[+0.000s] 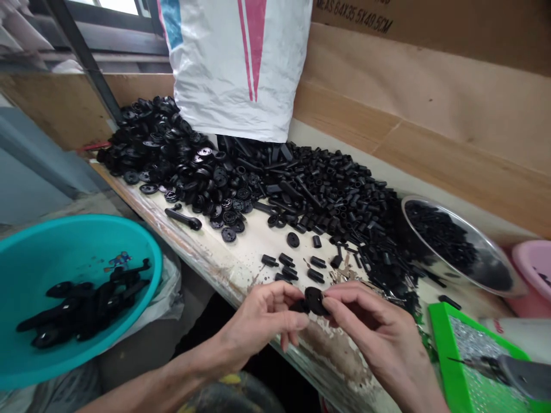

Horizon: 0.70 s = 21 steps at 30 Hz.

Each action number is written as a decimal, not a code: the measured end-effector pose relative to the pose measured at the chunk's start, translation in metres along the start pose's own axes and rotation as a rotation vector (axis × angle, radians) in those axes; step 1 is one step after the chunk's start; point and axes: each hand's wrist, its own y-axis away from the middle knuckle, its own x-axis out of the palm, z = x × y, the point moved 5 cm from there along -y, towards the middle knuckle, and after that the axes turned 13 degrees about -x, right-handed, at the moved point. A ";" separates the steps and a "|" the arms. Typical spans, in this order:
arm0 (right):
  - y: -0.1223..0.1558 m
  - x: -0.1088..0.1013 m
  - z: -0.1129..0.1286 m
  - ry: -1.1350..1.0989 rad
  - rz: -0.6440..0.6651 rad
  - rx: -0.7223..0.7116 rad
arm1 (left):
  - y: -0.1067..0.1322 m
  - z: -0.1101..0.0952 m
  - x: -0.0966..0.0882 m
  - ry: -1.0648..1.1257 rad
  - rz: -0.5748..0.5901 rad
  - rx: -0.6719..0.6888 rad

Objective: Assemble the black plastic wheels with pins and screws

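A black round plastic part (315, 301) is held between my two hands over the front edge of the table. My left hand (271, 315) is closed on its left side, where a darker piece shows between thumb and fingers. From the right, my right hand (374, 324) pinches the part's edge with thumb and fingertips. Whether a smaller piece sits in that pinch is hidden. Just beyond my hands lie several short black cylinders with pins (287, 261). A lone black disc (293, 240) lies flat behind them.
Piled black discs (172, 155) and black tubes (340, 183) fill the table's back, below a white sack (241, 69). A teal basin (77, 241) with black handles stands left. To the right are a steel bowl (447, 241), a green tray of screws (447, 338) and an electric screwdriver (525, 373).
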 end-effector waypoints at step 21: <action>0.033 0.026 -0.016 -0.330 -0.351 0.226 | 0.001 0.004 0.008 0.168 0.257 -0.255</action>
